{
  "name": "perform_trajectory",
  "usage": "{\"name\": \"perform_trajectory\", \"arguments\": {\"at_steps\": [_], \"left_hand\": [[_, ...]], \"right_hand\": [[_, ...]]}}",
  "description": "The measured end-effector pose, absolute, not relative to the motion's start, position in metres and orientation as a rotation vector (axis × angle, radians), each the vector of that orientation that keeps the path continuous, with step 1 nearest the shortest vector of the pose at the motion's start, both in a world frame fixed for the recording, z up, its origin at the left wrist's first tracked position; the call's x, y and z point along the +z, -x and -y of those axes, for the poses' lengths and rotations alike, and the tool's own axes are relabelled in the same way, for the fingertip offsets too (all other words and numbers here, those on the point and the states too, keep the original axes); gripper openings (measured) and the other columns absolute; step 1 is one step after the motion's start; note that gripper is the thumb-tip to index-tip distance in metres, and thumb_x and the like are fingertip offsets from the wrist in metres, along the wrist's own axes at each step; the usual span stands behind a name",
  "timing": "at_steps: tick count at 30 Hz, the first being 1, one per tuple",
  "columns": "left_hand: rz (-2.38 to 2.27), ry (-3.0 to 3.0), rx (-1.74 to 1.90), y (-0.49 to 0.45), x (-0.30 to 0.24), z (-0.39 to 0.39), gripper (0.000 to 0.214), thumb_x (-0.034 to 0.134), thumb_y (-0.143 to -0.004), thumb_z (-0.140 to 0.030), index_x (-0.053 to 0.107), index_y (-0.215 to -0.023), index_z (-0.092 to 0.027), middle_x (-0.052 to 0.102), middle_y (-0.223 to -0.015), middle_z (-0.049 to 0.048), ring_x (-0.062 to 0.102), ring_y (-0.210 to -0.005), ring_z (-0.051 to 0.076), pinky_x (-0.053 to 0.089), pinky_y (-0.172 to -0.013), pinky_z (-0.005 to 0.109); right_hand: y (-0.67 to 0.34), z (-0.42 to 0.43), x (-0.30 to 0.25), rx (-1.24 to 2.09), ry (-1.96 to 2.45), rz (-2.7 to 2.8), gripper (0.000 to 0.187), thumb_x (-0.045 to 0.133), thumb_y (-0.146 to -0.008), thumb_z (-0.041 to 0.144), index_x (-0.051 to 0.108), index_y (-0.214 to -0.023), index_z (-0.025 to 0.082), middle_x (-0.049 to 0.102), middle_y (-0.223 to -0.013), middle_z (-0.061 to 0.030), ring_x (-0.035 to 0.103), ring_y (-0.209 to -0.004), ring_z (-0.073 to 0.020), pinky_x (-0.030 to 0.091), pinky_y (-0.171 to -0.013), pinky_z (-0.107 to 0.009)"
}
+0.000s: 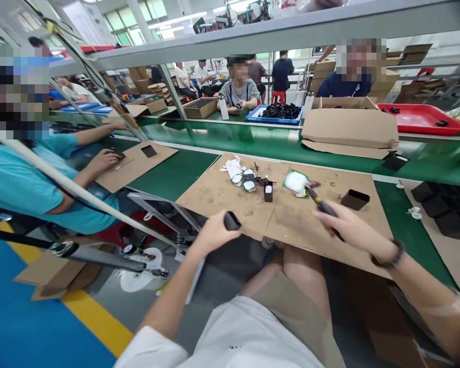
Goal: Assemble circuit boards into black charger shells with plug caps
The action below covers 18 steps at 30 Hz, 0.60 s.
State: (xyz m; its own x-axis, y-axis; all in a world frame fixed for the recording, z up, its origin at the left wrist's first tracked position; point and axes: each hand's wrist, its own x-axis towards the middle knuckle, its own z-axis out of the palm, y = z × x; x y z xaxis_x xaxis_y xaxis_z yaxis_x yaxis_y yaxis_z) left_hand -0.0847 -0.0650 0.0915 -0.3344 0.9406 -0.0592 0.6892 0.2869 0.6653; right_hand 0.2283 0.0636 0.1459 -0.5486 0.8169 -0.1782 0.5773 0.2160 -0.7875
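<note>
My left hand (214, 232) is closed around a small black plastic housing (232, 221), held at the near edge of a brown cardboard mat (218, 197). My right hand (341, 222) grips a black-handled tool (320, 203) with a yellow band, its tip pointing toward a white-and-green lump (296, 182). Between them on the cardboard lie white cloth pieces (232, 167), small round parts (249, 185) and a small black box (268, 192). An open black housing (354, 199) rests to the right of the tool.
A green conveyor belt (260, 140) runs behind the cardboard. Beyond it sit a cardboard box (348, 128), a blue tray of black parts (276, 112) and a red tray (421, 118). A person in a teal shirt (30, 179) works at my left. Black housings (444, 204) lie far right.
</note>
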Motion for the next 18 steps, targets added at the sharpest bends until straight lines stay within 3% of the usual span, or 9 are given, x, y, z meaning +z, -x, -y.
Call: {"name": "perform_trajectory", "arguments": {"at_steps": [2, 6, 10, 12, 14, 18], "left_hand": [[-2.003, -1.451, 0.815, 0.055, 0.073, 0.06, 0.036, 0.078, -0.068, -0.035, 0.064, -0.097, -0.02, 0.075, -0.102, 0.0042, 0.07, -0.097, 0.024, 0.052, -0.082, 0.031], [-1.927, -1.413, 0.844, 0.031, 0.059, 0.066, 0.038, 0.078, -0.069, -0.032, 0.065, -0.102, -0.019, 0.076, -0.101, 0.0033, 0.071, -0.094, 0.022, 0.054, -0.081, 0.03], [-1.961, -1.315, 0.863, 0.036, 0.05, 0.079, 0.041, 0.079, -0.069, -0.034, 0.062, -0.103, -0.02, 0.076, -0.099, 0.0039, 0.071, -0.092, 0.023, 0.054, -0.08, 0.033], [-1.98, -1.305, 0.887, 0.035, 0.044, 0.081, 0.044, 0.079, -0.07, -0.036, 0.06, -0.106, -0.02, 0.075, -0.097, 0.0038, 0.07, -0.091, 0.023, 0.054, -0.08, 0.034], [-1.949, -1.324, 0.94, 0.029, 0.04, 0.077, 0.048, 0.079, -0.072, -0.039, 0.057, -0.11, -0.021, 0.073, -0.097, 0.0038, 0.069, -0.091, 0.023, 0.054, -0.08, 0.034], [-1.826, -1.407, 1.126, 0.004, 0.036, 0.056, 0.051, 0.08, -0.074, -0.041, 0.054, -0.112, -0.021, 0.068, -0.108, 0.0071, 0.067, -0.102, 0.025, 0.053, -0.09, 0.037]], "right_hand": [[-0.168, -0.091, 0.162, 1.413, 1.348, 2.278, 0.038, 0.06, -0.088, 0.055, 0.042, -0.076, 0.023, 0.049, -0.059, 0.0025, 0.047, -0.05, -0.0118, 0.041, -0.047, -0.024], [-0.118, -0.127, 0.163, 1.569, 1.433, 2.272, 0.026, 0.067, -0.084, 0.038, 0.049, -0.078, 0.02, 0.056, -0.063, -0.0005, 0.052, -0.054, -0.0121, 0.047, -0.051, -0.024], [-0.16, -0.122, 0.15, 1.597, 1.425, 2.245, 0.01, 0.055, -0.084, 0.029, 0.053, -0.088, 0.021, 0.064, -0.076, -0.0035, 0.061, -0.065, -0.0148, 0.055, -0.061, -0.026], [-0.201, -0.111, 0.143, 1.567, 1.407, 2.258, 0.014, 0.051, -0.084, 0.032, 0.056, -0.091, 0.021, 0.067, -0.082, -0.005, 0.066, -0.072, -0.017, 0.057, -0.065, -0.027], [-0.245, -0.101, 0.134, 1.447, 1.445, 2.286, 0.022, 0.051, -0.084, 0.038, 0.06, -0.096, 0.022, 0.069, -0.085, -0.0068, 0.068, -0.076, -0.0214, 0.057, -0.064, -0.031], [-0.33, -0.091, 0.103, 0.824, 1.616, 2.286, 0.027, 0.06, -0.08, 0.045, 0.065, -0.097, 0.025, 0.071, -0.088, -0.0123, 0.069, -0.078, -0.0312, 0.055, -0.061, -0.04]]}}
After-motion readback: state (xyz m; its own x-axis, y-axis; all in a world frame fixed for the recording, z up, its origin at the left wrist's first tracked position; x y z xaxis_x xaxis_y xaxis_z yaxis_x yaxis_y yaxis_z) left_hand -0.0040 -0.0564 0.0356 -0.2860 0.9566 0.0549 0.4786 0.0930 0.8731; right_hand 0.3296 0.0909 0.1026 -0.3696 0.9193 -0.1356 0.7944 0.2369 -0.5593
